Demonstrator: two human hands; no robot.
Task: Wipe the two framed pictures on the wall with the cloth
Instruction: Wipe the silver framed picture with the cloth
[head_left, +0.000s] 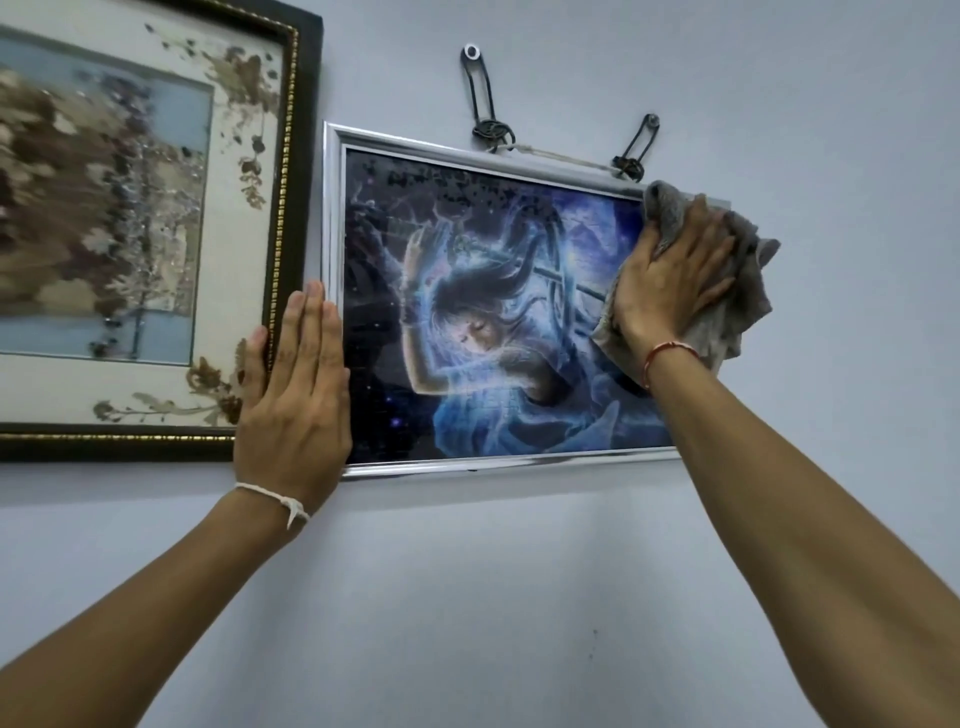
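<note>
Two framed pictures hang side by side on a pale wall (519, 571). The silver-framed picture (493, 322), a blue fantasy scene of a figure with flowing hair, hangs from two dark metal hooks (480, 98) joined by a cord along its top edge. The right hand (670, 280) lies flat with its fingers spread over a grey cloth (748, 291), pressing it against the upper right corner of that picture; the cloth bunches out past the frame's right side and above the fingertips. The grip there is a broad palm press rather than a pinch, though the thumb is partly hidden, so how far it curls into the fabric is hard to tell. A red thread circles the right wrist. The left hand (293, 395) is open, fingers straight and close together, resting flat across the silver frame's left edge and touching the lower right corner of the dark gold-trimmed frame (291, 156) beside it. A white string bracelet (280, 501) sits on the left wrist.
</note>
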